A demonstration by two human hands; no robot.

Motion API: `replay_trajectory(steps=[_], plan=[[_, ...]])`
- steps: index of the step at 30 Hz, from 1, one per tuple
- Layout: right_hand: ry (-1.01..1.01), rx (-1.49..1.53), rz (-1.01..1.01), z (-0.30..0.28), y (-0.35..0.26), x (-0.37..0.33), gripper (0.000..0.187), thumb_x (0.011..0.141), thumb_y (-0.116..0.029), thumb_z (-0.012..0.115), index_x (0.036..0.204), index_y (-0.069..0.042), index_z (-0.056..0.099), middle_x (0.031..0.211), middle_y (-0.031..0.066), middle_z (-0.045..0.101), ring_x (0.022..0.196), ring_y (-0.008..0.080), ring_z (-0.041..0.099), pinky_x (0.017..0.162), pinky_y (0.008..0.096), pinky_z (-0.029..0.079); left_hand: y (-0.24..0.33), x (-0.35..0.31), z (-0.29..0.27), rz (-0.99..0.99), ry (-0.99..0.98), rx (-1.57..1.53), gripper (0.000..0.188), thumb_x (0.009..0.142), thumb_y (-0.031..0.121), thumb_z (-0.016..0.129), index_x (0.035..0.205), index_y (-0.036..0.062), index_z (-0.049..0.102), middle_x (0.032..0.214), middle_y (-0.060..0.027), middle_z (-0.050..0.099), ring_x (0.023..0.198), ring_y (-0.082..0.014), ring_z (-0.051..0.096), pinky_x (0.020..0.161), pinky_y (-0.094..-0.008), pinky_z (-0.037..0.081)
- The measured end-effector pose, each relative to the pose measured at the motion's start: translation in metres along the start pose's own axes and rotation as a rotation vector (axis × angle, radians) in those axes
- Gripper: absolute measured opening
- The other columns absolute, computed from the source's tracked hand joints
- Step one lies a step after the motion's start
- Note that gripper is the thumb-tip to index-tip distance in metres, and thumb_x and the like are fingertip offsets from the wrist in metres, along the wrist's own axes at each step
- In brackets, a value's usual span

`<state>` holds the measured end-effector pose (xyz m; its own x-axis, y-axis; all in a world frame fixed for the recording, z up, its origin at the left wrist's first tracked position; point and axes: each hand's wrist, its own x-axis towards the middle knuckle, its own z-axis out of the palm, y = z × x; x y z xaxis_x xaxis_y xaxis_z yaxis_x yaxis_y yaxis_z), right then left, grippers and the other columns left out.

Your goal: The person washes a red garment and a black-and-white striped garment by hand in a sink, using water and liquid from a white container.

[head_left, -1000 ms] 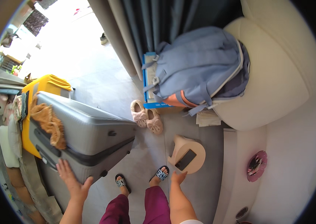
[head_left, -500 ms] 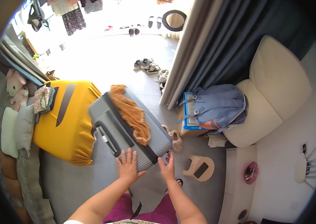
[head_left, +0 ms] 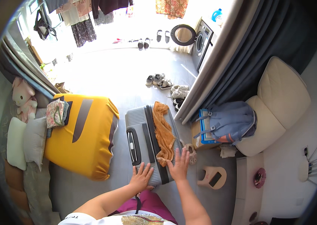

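A grey ribbed hard-shell suitcase (head_left: 136, 119) is in front of me, with a black-rimmed side handle (head_left: 133, 146) facing up. An orange-brown cloth (head_left: 163, 131) lies crumpled lengthwise along the suitcase, right of its dark seam. My left hand (head_left: 141, 177) rests on the suitcase's near end, fingers spread. Over the near right edge, by the lower end of the cloth, my right hand (head_left: 180, 165) is open with its fingers apart. Whether its thumb presses on the cloth, I cannot tell.
Left stands a bulky yellow fabric-covered piece (head_left: 91, 150) with folded clothes (head_left: 56, 112) on top. To the right are a small beige stool (head_left: 221, 175) bearing a dark flat object, a blue-grey backpack (head_left: 231, 120) and pink shoes (head_left: 191, 153). More shoes (head_left: 179, 90) line the curtain.
The suitcase has swung from a slant to nearly straight ahead of me, the cloth turning with it. My right hand has gone from its near corner to beside the cloth. My view has shifted.
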<state>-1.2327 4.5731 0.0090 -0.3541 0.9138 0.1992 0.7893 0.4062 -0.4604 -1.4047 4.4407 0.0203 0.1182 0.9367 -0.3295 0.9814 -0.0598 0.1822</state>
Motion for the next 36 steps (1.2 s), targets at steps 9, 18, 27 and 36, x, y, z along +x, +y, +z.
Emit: replay_trajectory(steps=[9, 18, 27, 36], plan=[[-0.171, -0.105, 0.081, 0.051, -0.041, 0.099, 0.068, 0.082, -0.034, 0.064, 0.140, -0.014, 0.034, 0.147, 0.0137, 0.027, 0.133, 0.0417, 0.024, 0.106, 0.0550, 0.025, -0.058, 0.026, -0.040, 0.197, -0.083, 0.166, 0.094, 0.067, 0.065, 0.063, 0.142, 0.0179, 0.032, 0.150, -0.0088, 0.021, 0.139, -0.0337, 0.016, 0.099, -0.0714, 0.014], [0.070, -0.248, 0.214, 0.063, -0.035, 0.139, 0.066, 0.074, -0.011, 0.067, 0.134, -0.004, 0.042, 0.118, 0.0145, 0.046, 0.108, 0.0361, 0.043, 0.094, 0.0467, 0.038, -0.149, 0.153, -0.106, 0.596, 0.109, -0.240, 0.050, 0.083, 0.039, 0.061, 0.125, 0.0116, 0.053, 0.138, -0.0109, 0.040, 0.130, -0.0315, 0.032, 0.104, -0.0570, 0.026], [-0.144, -0.517, 0.627, 0.074, -0.067, 0.184, 0.051, 0.079, 0.001, 0.062, 0.127, -0.013, 0.055, 0.110, 0.0102, 0.049, 0.103, 0.0310, 0.046, 0.085, 0.0417, 0.044, -0.264, 0.266, -0.150, 0.985, -0.474, 0.032, 0.066, 0.083, 0.037, 0.062, 0.140, 0.0151, 0.037, 0.153, -0.0039, 0.017, 0.142, -0.0222, 0.009, 0.104, -0.0637, 0.020], [0.033, -0.461, 0.772, 0.095, -0.060, 0.206, 0.018, 0.084, 0.001, 0.057, 0.099, -0.002, 0.066, 0.094, 0.0155, 0.058, 0.092, 0.0339, 0.054, 0.082, 0.0422, 0.046, -0.316, 0.368, -0.166, 1.025, -0.547, -0.257, 0.060, 0.082, 0.033, 0.061, 0.135, 0.0132, 0.042, 0.135, -0.0104, 0.047, 0.133, -0.0272, 0.034, 0.105, -0.0491, 0.030]])
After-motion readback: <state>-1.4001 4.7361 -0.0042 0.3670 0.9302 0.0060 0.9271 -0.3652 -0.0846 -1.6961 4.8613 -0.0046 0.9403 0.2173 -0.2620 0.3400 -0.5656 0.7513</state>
